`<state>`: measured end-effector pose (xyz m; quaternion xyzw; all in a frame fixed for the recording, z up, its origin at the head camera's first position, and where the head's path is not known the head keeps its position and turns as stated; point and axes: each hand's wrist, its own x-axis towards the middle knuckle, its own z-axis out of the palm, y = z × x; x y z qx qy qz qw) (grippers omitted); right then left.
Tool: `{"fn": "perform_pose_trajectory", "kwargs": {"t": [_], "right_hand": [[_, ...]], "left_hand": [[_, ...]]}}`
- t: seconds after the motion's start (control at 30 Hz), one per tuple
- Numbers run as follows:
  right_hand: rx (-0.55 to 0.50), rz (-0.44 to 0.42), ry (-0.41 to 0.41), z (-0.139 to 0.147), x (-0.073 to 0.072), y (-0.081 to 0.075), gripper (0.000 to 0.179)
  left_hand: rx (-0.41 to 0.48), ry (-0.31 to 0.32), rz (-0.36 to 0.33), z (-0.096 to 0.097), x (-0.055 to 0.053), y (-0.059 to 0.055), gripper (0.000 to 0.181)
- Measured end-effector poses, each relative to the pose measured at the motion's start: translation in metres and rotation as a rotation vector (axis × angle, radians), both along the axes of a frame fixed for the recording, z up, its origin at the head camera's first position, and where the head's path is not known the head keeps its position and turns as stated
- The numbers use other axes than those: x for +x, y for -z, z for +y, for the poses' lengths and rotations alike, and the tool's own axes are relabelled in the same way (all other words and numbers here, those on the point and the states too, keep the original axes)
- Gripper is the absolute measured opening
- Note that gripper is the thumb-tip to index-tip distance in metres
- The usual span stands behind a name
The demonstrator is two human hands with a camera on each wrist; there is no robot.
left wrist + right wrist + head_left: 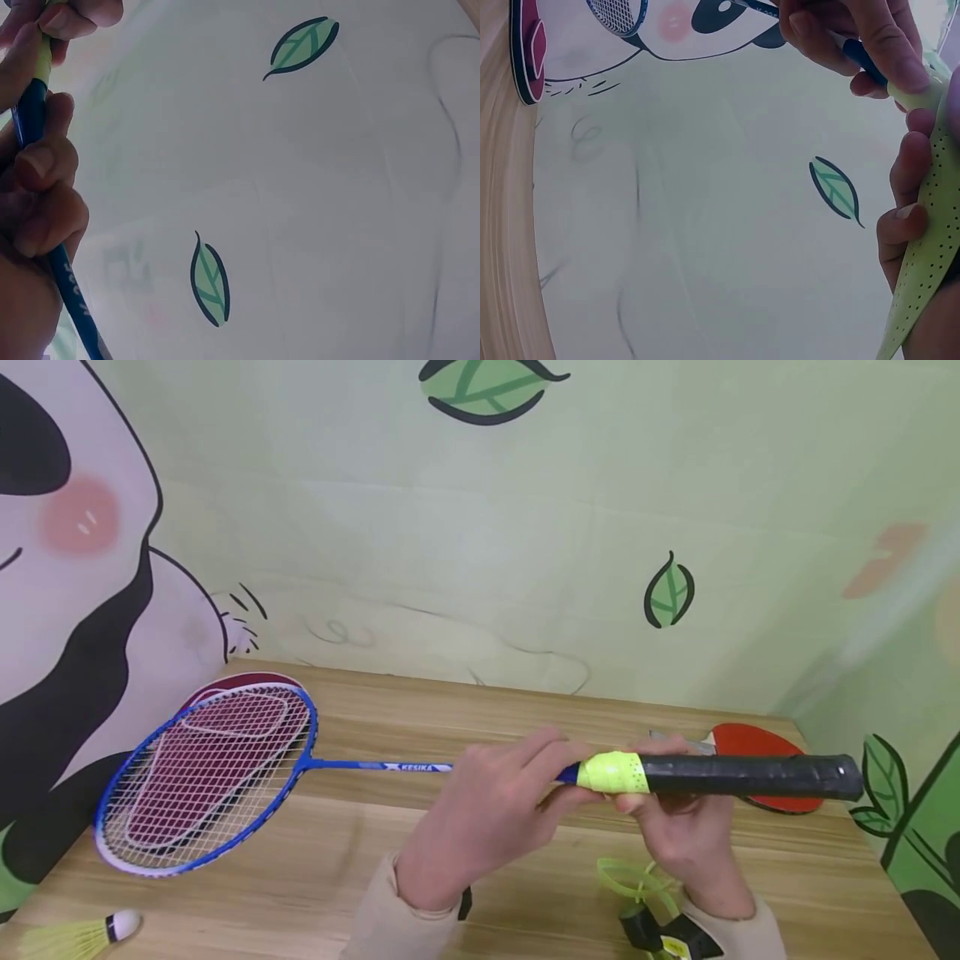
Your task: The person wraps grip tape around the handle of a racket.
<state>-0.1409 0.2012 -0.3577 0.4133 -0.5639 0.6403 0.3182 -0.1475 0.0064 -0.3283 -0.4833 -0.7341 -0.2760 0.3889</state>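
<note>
A blue badminton racket (pixel 337 764) is held level across the front, its strung head to the left and its black handle (pixel 750 775) to the right. My left hand (pixel 487 810) grips it where the shaft meets the handle, the thumb close to the tape. Perforated yellow-green grip tape (pixel 611 772) wraps the handle's start. Just right of that wrap, my right hand (pixel 693 835) is under the handle. Its curled fingers hold the loose tape strip (pixel 937 217) in the right wrist view, where the strip's free end trails down.
A maroon case with white piping (pixel 240 680) shows behind the racket's strings. At the right lies a red table tennis paddle (pixel 753 743), partly behind the handle. A yellow shuttlecock (pixel 75 935) is front left. Lime loops (pixel 622 881) and a black cylinder (pixel 640 927) show by my right wrist.
</note>
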Motion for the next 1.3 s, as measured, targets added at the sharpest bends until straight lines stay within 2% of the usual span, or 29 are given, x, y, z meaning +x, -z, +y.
{"fn": "perform_pose_trajectory", "kwargs": {"t": [0.1,0.2,0.63,0.77,1.0,1.2,1.3], "right_hand": [[0.026,-0.049,0.025,0.0025,0.0008,0.0003,0.044],[0.042,-0.090,0.029,0.0036,0.0017,0.0003,0.045],[0.085,-0.049,-0.014,0.0030,-0.0011,-0.0021,0.040],[0.098,-0.071,-0.012,0.0021,-0.0001,-0.0029,0.042],[0.140,-0.092,-0.076,0.0041,0.0044,-0.0051,0.043],[0.093,-0.038,-0.007,0.0023,0.0014,-0.0024,0.037],[0.074,-0.021,0.032,0.0025,0.0001,0.0001,0.035]], "left_hand": [[0.025,-0.031,0.059,0.0008,-0.0011,0.0001,0.027],[0.042,-0.052,0.079,0.0003,-0.0012,0.0000,0.025],[0.002,-0.052,0.059,-0.0013,-0.0015,-0.0004,0.024],[0.008,-0.058,0.059,-0.0022,-0.0023,0.0003,0.028],[-0.007,-0.026,0.014,-0.0017,-0.0003,0.0019,0.032],[-0.044,-0.065,0.028,-0.0001,0.0007,0.0013,0.034],[-0.045,-0.067,0.010,0.0011,0.0013,0.0006,0.032]]}}
